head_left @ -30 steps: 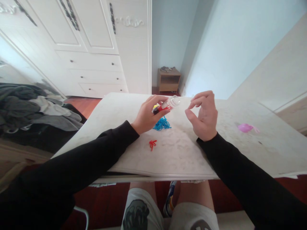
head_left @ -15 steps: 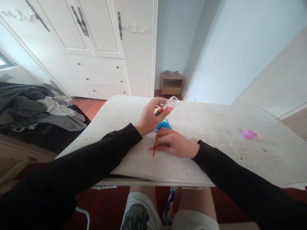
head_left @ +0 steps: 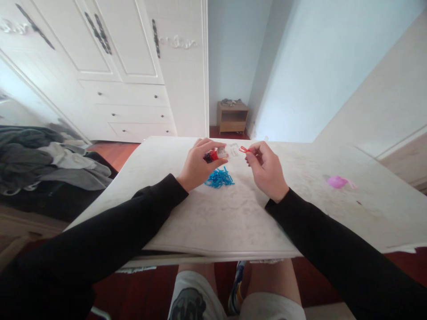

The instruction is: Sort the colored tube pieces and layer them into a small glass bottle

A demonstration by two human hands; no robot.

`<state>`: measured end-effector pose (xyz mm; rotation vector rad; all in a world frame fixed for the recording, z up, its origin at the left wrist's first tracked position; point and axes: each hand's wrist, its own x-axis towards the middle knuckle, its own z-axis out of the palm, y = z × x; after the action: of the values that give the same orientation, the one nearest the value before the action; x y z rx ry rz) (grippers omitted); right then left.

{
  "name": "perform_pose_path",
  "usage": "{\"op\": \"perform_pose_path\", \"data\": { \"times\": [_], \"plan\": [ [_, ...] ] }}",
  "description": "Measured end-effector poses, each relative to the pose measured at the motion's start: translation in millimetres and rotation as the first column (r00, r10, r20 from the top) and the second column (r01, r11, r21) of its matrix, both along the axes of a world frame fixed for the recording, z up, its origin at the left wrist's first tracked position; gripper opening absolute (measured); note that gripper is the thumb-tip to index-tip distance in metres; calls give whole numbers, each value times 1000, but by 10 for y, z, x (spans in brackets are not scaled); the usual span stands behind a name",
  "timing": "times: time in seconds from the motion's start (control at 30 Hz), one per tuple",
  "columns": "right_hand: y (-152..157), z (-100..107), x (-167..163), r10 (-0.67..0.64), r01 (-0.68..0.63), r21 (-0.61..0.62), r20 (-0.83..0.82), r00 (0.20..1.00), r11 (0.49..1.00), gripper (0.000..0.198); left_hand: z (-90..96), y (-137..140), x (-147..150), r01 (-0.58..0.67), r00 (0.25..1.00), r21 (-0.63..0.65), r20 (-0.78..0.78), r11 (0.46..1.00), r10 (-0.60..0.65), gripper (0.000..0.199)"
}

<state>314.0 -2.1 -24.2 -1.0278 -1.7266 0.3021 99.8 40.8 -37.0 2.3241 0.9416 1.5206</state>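
Observation:
My left hand (head_left: pixel 199 161) is wrapped round a small clear glass jar (head_left: pixel 232 150), tilted on its side with its mouth facing right. Red and dark contents show through the glass near my fingers. Just off the mouth, my right hand (head_left: pixel 267 168) pinches a thin red strip (head_left: pixel 244 150), bent or looped, its free ends pointing at the jar. Below my left hand a loose pile of blue strips (head_left: pixel 220 178) lies on the white tabletop (head_left: pixel 227 222).
A pink balloon-like item (head_left: pixel 337 182) lies on the right of the table. Beyond the far edge stand a white wardrobe (head_left: pixel 133 106) and a small wooden nightstand (head_left: pixel 232 116). Piled clothes (head_left: pixel 66 160) are at the left.
My right hand has picked the red strip up off the tabletop and raised it to the jar's mouth. My left hand has tipped the jar from slanting upward to nearly level.

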Motion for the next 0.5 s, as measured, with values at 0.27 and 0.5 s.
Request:
{"op": "perform_pose_path", "data": {
  "times": [0.27,0.5],
  "plan": [
    [39,8,25,-7,5,14,110,994,1000,13,-24,-5,2,33,997,22,-75,999,-31,33],
    [14,19,27,-1,-4,40,114,993,999,16,-37,-11,7,71,994,13,-86,997,-69,32]
  ]
}}
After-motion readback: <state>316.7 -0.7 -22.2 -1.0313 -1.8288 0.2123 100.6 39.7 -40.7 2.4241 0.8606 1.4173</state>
